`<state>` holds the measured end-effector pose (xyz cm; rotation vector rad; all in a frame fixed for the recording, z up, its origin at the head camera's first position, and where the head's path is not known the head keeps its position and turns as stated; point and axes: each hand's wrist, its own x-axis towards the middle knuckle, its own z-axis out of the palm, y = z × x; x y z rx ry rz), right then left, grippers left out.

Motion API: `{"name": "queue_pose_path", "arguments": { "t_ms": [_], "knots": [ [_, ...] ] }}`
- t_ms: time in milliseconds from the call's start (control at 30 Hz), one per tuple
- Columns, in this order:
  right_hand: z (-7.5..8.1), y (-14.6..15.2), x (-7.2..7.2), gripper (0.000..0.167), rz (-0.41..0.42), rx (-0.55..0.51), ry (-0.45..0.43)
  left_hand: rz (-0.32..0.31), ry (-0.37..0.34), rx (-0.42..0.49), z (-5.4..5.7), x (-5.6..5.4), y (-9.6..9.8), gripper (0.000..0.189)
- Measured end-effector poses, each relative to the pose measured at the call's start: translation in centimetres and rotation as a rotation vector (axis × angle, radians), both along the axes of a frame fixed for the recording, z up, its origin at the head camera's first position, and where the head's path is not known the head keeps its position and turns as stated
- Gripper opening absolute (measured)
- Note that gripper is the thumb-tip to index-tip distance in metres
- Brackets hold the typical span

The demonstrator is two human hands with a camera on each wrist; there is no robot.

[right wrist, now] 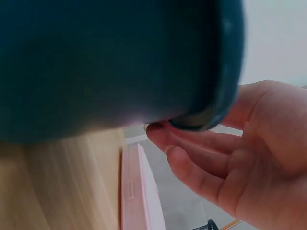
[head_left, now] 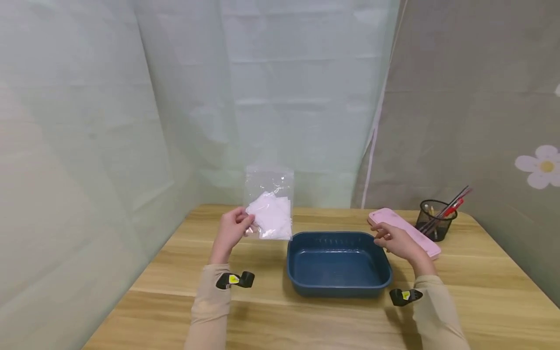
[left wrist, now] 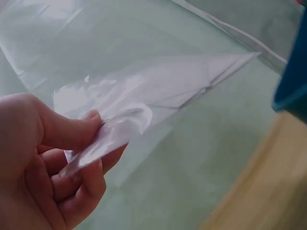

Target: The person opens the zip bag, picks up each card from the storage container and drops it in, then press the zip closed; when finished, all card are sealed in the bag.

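Observation:
My left hand (head_left: 231,232) pinches the lower left side of a clear plastic bag (head_left: 269,182), raised at the far side of the table. A stack of white square sheets (head_left: 272,216) lies inside it. In the left wrist view the thumb presses on the bag (left wrist: 139,103) above the curled fingers. A dark blue rectangular basin (head_left: 339,290) sits to the right of the bag. Beside its far right corner is my right hand (head_left: 399,241), fingers loosely bent. In the right wrist view the basin's rim (right wrist: 230,67) hides the thumb tip.
A pink, flat, oblong case (head_left: 404,226) lies behind the right hand. Right of it stands a black mesh pen cup (head_left: 437,228) with pens and pencils. The wooden table (head_left: 332,323) meets pale curtains (head_left: 302,112) at the back and left.

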<state>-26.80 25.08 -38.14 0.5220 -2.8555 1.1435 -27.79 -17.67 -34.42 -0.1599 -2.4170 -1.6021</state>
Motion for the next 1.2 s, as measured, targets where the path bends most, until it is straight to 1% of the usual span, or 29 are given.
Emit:
{"name": "queue_pose_path", "arguments": {
  "t_ms": [33,133,200,300,367,567,700,800,900,967,1033,1100,1200],
  "knots": [
    [-0.1,0.1,0.0,0.034,0.004,0.001,-0.001,0.002,-0.005,-0.013,-0.3,-0.1,-0.4,0.014],
    [-0.3,0.2,-0.1,0.034,-0.001,0.033,-0.005,0.003,-0.057,-0.036,-1.2,-0.3,-1.7,0.014],
    [-0.5,0.3,-0.1,0.034,-0.003,0.055,-0.001,-0.004,-0.096,-0.016,-1.8,-0.3,-2.4,0.014],
    [-0.7,0.3,-0.2,0.033,-0.006,0.062,0.000,-0.011,-0.130,0.004,-2.6,0.0,-3.4,0.014],
    [-0.6,0.2,-0.2,0.034,0.003,0.063,0.007,-0.013,-0.144,-0.028,-3.2,0.3,-4.1,0.014],
    [-0.4,0.2,-0.3,0.030,0.016,0.071,-0.006,-0.016,-0.201,-0.181,-4.8,1.2,-5.2,0.013],
    [-0.2,0.3,-0.3,0.028,0.016,0.072,-0.022,-0.021,-0.232,-0.209,-5.6,1.6,-5.6,0.014],
    [-0.1,0.4,-0.2,0.027,0.019,0.069,-0.021,-0.009,-0.251,-0.234,-6.0,1.9,-5.7,0.017],
    [-0.1,0.4,-0.1,0.026,0.018,0.060,-0.033,-0.004,-0.285,-0.292,-6.4,2.1,-5.8,0.020],
    [-0.2,0.4,0.1,0.026,0.021,0.057,-0.048,-0.014,-0.311,-0.334,-6.5,2.3,-5.8,0.022],
    [-0.3,0.5,0.3,0.026,0.020,0.046,-0.060,-0.030,-0.317,-0.382,-6.7,2.5,-5.8,0.023],
    [-0.3,0.5,0.4,0.027,0.019,0.036,-0.066,-0.037,-0.308,-0.420,-6.8,2.6,-5.8,0.022],
    [-0.4,0.6,0.4,0.027,0.025,0.023,-0.077,-0.036,-0.309,-0.465,-6.9,2.8,-5.7,0.021]
  ]
}}
